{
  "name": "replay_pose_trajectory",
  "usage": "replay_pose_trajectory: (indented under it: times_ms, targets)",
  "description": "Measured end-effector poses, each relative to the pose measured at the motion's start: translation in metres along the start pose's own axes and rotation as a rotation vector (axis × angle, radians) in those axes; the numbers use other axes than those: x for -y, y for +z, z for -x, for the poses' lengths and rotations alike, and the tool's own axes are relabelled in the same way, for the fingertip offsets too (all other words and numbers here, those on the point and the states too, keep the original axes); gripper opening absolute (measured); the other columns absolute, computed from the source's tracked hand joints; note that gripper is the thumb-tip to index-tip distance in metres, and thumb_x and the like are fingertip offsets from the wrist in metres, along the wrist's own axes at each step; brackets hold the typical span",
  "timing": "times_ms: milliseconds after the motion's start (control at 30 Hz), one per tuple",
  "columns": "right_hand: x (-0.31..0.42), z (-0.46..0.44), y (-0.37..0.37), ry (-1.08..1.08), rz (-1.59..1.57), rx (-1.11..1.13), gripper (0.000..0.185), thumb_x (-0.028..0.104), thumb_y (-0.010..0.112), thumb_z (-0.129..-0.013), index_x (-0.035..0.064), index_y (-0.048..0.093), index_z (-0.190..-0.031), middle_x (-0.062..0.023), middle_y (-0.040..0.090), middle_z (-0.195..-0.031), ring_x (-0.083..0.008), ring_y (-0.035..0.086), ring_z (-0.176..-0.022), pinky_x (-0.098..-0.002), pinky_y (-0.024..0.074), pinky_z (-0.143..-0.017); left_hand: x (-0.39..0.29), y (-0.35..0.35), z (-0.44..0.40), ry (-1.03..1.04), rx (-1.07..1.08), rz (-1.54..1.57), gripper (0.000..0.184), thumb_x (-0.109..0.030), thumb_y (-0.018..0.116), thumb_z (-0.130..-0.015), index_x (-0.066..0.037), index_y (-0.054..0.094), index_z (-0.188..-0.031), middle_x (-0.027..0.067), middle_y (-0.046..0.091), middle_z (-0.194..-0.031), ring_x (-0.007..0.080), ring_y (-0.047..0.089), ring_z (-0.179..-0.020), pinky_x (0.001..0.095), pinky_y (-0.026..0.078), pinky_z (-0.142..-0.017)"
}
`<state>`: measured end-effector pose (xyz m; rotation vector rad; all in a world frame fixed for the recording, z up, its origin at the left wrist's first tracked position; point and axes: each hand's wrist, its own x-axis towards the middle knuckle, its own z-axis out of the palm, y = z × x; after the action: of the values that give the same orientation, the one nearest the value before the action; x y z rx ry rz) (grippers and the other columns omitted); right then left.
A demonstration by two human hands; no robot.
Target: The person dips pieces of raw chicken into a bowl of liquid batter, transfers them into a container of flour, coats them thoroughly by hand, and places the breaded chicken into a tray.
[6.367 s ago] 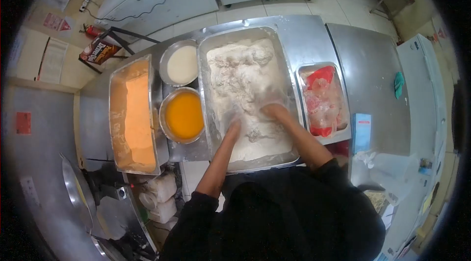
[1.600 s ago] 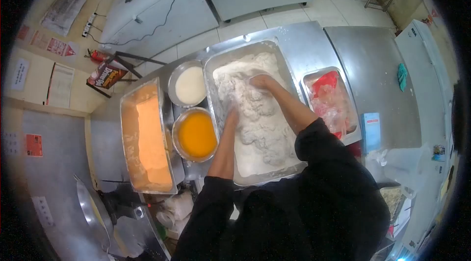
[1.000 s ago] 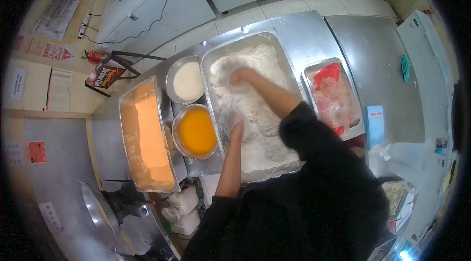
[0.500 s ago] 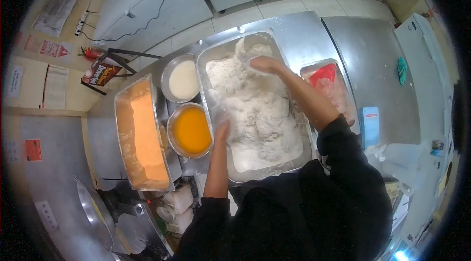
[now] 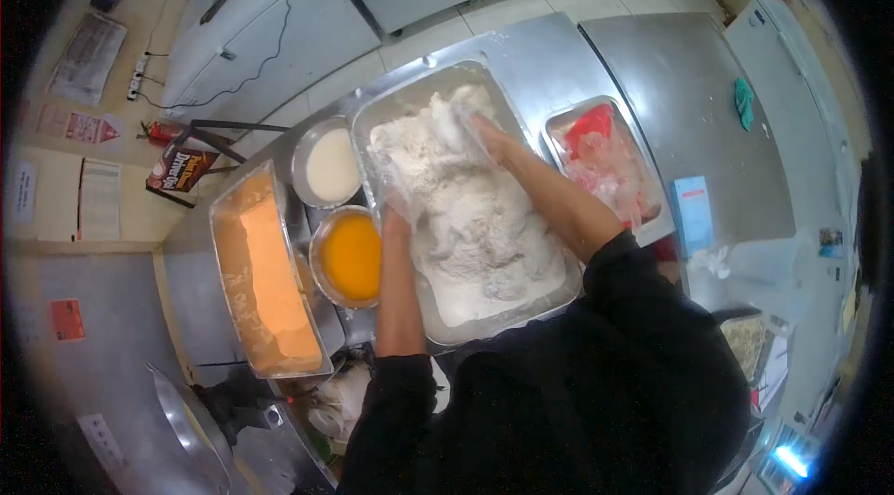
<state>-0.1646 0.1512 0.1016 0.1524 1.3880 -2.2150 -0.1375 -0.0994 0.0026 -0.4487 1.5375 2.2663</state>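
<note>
A deep metal tray (image 5: 430,323) holds a heap of white flour (image 5: 480,225) with lumpy floured shapes in it. My right hand (image 5: 484,136), in a clear plastic glove, reaches into the far part of the heap, touching a flour-coated lump (image 5: 449,127). Its fingers blend into the white. My left hand (image 5: 398,204), gloved too, is at the tray's left side against the flour, its fingers hidden by flour and glove. Left of it stand a bowl of orange-yellow liquid (image 5: 352,257) and a bowl of cream-coloured powder or liquid (image 5: 331,166).
A long metal pan of orange powder (image 5: 265,276) lies at the left. Right of the flour, a smaller tray (image 5: 549,125) holds a red-and-clear plastic bag (image 5: 596,146). A blue box (image 5: 692,214) and a green cloth (image 5: 742,104) lie on the steel counter (image 5: 689,76).
My right hand has moved down and closer into the heap, and a floured lump rises beside it. My left hand has shifted slightly up along the tray's side. The whole view has shifted.
</note>
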Motion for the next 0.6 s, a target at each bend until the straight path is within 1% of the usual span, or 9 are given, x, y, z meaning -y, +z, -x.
replay_pose_trajectory:
  times_ms: [100,200,267,300,333,400,467,567,600]
  targets:
    - [0.022,0.039,0.016,-0.076,0.169,-0.105,0.051,0.036,0.025,-0.092,0.0032,0.033,-0.129,-0.0124,0.040,-0.128,-0.0207,0.039,-0.116,-0.0355,0.0289,-0.098,0.026,-0.024,0.020,-0.066,-0.026,-0.100,0.048,-0.027,0.032,-0.091,-0.004,0.027,-0.133,0.0113,0.031,-0.136,0.0239,0.027,-0.126,0.0352,0.017,-0.106]
    - [0.010,0.078,0.038,0.043,0.953,-0.280,0.063,0.054,0.026,-0.088,0.0061,0.041,-0.126,-0.0149,0.023,-0.139,-0.0253,0.031,-0.123,-0.0374,0.0298,-0.099,0.078,-0.018,0.065,-0.147,-0.008,-0.170,0.048,-0.029,0.031,-0.091,-0.005,0.026,-0.133,0.0111,0.031,-0.136,0.0239,0.027,-0.126,0.0353,0.017,-0.106]
    - [-0.056,0.056,0.019,0.330,1.402,-0.456,0.068,0.059,0.026,-0.085,0.0073,0.040,-0.127,-0.0188,0.024,-0.138,-0.0292,0.032,-0.122,-0.0399,0.0295,-0.099,0.082,0.013,0.084,-0.192,0.019,-0.111,0.049,-0.029,0.030,-0.092,-0.005,0.025,-0.134,0.0110,0.031,-0.136,0.0239,0.027,-0.126,0.0353,0.017,-0.106]
    - [-0.070,0.045,0.009,0.336,1.394,-0.461,0.068,0.059,0.026,-0.085,0.0073,0.040,-0.127,-0.0188,0.024,-0.138,-0.0292,0.032,-0.122,-0.0399,0.0295,-0.099,0.075,0.032,0.090,-0.209,0.032,-0.047,0.049,-0.030,0.029,-0.092,-0.005,0.025,-0.134,0.0109,0.031,-0.136,0.0239,0.027,-0.126,0.0353,0.017,-0.106]
    - [-0.074,0.029,0.000,0.364,1.254,-0.188,0.068,0.059,0.028,-0.085,0.0070,0.041,-0.126,-0.0195,0.030,-0.135,-0.0299,0.037,-0.118,-0.0418,0.0317,-0.097,0.064,0.050,0.091,-0.212,0.048,0.022,0.049,-0.030,0.029,-0.092,-0.005,0.024,-0.134,0.0109,0.031,-0.136,0.0239,0.027,-0.126,0.0354,0.017,-0.106]
    - [-0.065,0.027,0.003,0.358,1.107,0.062,0.068,0.060,0.030,-0.084,0.0068,0.043,-0.124,-0.0202,0.035,-0.131,-0.0306,0.042,-0.115,-0.0437,0.0339,-0.096,0.040,0.079,0.083,-0.171,0.096,0.128,0.050,-0.031,0.029,-0.092,-0.005,0.024,-0.134,0.0109,0.031,-0.136,0.0238,0.027,-0.126,0.0352,0.017,-0.106]
    - [-0.051,0.049,0.025,-0.031,-0.114,-0.349,0.066,0.058,0.032,-0.084,0.0050,0.044,-0.122,-0.0180,0.044,-0.125,-0.0297,0.051,-0.103,-0.0468,0.0389,-0.090,0.017,0.089,0.071,-0.090,0.145,0.160,0.050,-0.031,0.029,-0.092,-0.005,0.024,-0.134,0.0111,0.031,-0.136,0.0235,0.027,-0.126,0.0349,0.018,-0.105]
    - [-0.026,0.055,0.011,-0.044,-0.410,-0.121,0.063,0.055,0.033,-0.085,0.0040,0.043,-0.121,-0.0152,0.045,-0.123,-0.0271,0.051,-0.102,-0.0434,0.0405,-0.089,-0.013,0.077,0.059,-0.008,0.157,0.135,0.050,-0.032,0.029,-0.092,-0.005,0.024,-0.134,0.0113,0.031,-0.136,0.0230,0.028,-0.126,0.0343,0.020,-0.105]
    - [-0.017,0.050,0.007,-0.068,-0.440,0.011,0.057,0.044,0.030,-0.090,-0.0018,0.044,-0.120,-0.0163,0.051,-0.114,-0.0227,0.049,-0.107,-0.0374,0.0381,-0.092,-0.015,0.065,0.057,0.005,0.143,0.087,0.050,-0.032,0.029,-0.092,-0.005,0.024,-0.134,0.0114,0.031,-0.136,0.0229,0.028,-0.126,0.0341,0.020,-0.105]
